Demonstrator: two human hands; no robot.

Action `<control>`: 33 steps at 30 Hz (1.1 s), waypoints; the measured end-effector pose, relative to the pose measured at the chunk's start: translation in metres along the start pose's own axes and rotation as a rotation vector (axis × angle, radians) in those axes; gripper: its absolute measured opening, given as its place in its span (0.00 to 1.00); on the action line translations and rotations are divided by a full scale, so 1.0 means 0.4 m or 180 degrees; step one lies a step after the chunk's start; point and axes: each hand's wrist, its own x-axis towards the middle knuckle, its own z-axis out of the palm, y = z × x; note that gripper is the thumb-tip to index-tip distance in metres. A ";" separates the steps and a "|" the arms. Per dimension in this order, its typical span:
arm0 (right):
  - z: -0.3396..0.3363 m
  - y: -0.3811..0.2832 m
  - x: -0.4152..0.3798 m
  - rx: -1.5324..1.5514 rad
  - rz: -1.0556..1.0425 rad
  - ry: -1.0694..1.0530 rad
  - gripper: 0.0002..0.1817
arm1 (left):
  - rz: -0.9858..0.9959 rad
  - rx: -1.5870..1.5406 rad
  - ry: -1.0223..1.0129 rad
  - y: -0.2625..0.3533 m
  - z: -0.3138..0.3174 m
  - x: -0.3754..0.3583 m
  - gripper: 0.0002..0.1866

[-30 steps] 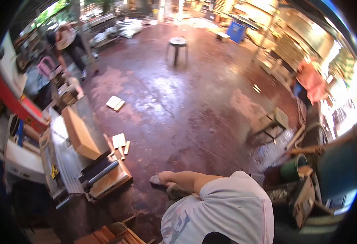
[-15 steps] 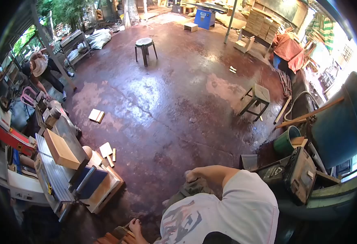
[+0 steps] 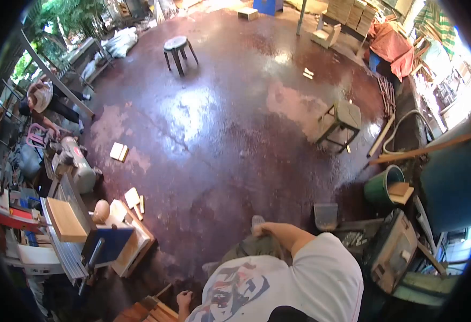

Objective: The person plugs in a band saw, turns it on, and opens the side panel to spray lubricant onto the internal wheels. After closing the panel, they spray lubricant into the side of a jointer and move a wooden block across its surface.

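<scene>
From the head camera, the left hand [image 3: 183,298] reaches down beside the stack of wood pieces [image 3: 147,311] at the person's lower left, touching or nearly so; I cannot tell whether its fingers grip. The boards' long axes run diagonally toward the lower right. The right hand [image 3: 261,231], clenched at the thigh, is well apart, holding nothing visible.

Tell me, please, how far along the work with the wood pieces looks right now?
Done: nothing clearly finished. In hand: the left hand rests on stacked wood pieces; the right hand is at the knee, seemingly empty. Left: a block on the machine bed and offcuts on the floor.
</scene>
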 end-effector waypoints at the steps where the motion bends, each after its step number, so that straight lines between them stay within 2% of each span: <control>1: -0.035 0.034 -0.028 0.0195 -0.0032 -0.0053 0.21 | -0.0176 -0.0626 -0.0004 0.052 0.015 0.034 0.19; 3: -0.080 0.103 -0.073 0.0528 -0.0080 -0.0080 0.21 | 0.0037 -0.0678 0.0083 0.190 0.024 0.075 0.20; 4: -0.099 0.128 -0.085 0.0582 -0.0074 0.0002 0.20 | 0.0153 -0.0720 0.0111 0.333 0.008 0.059 0.21; 5: -0.108 0.154 -0.080 0.0528 -0.0020 0.0163 0.20 | 0.0605 -0.0409 0.0276 0.485 -0.023 0.013 0.23; 6: -0.113 0.178 -0.056 0.0418 0.0065 0.0385 0.20 | 0.0772 -0.0366 0.0292 0.576 -0.029 0.015 0.23; 8: -0.117 0.161 -0.038 -0.0047 0.0354 0.1409 0.21 | 0.1089 -0.0238 0.0320 0.707 -0.039 0.032 0.22; 9: -0.141 0.117 -0.085 0.0352 0.0669 0.1487 0.20 | 0.1098 -0.0290 0.0318 0.760 -0.042 0.034 0.22; 10: -0.106 0.194 0.049 -0.0554 0.0281 0.1113 0.18 | 0.1110 -0.0111 0.0206 0.800 -0.052 0.042 0.22; 12: -0.040 0.311 0.283 -0.0470 0.0326 0.1106 0.16 | 0.1173 0.0264 -0.0043 0.888 -0.073 0.084 0.22; 13: -0.068 0.286 0.206 -0.0046 0.0269 0.1314 0.18 | 0.1176 0.0341 -0.0119 0.928 -0.071 0.113 0.22; 16: -0.127 0.355 0.132 -0.0604 -0.0578 0.0980 0.18 | 0.1129 0.0625 -0.0288 0.991 -0.085 0.192 0.22; 20: -0.229 0.383 0.038 0.1528 -0.0139 0.1189 0.17 | 0.1126 0.0931 -0.0509 1.069 -0.071 0.344 0.22; 21: -0.307 0.383 -0.018 0.1095 -0.0492 0.0861 0.19 | 0.1100 0.0982 -0.0603 1.097 -0.076 0.396 0.22; 24: -0.429 0.415 -0.005 0.0745 0.0463 0.2132 0.20 | 0.1470 0.1203 -0.0731 1.198 -0.078 0.544 0.22; 25: -0.474 0.380 -0.024 0.0942 0.0858 0.2242 0.19 | 0.1241 0.0960 -0.0703 1.267 -0.096 0.556 0.24; 27: -0.691 0.199 -0.217 0.1273 0.1654 0.2484 0.18 | 0.1491 0.0976 -0.0598 1.383 -0.127 0.636 0.24; 30: -0.885 0.168 -0.229 0.0963 0.1693 0.2137 0.21 | 0.1678 0.1103 -0.0453 1.497 -0.158 0.785 0.22; 32: -0.976 0.225 -0.190 0.0759 0.1433 0.1952 0.22 | 0.1741 0.1114 -0.0390 1.616 -0.175 0.868 0.22; 33: -1.016 0.262 -0.176 0.0625 0.1293 0.1840 0.23 | 0.2009 0.1259 -0.0395 1.678 -0.161 0.924 0.23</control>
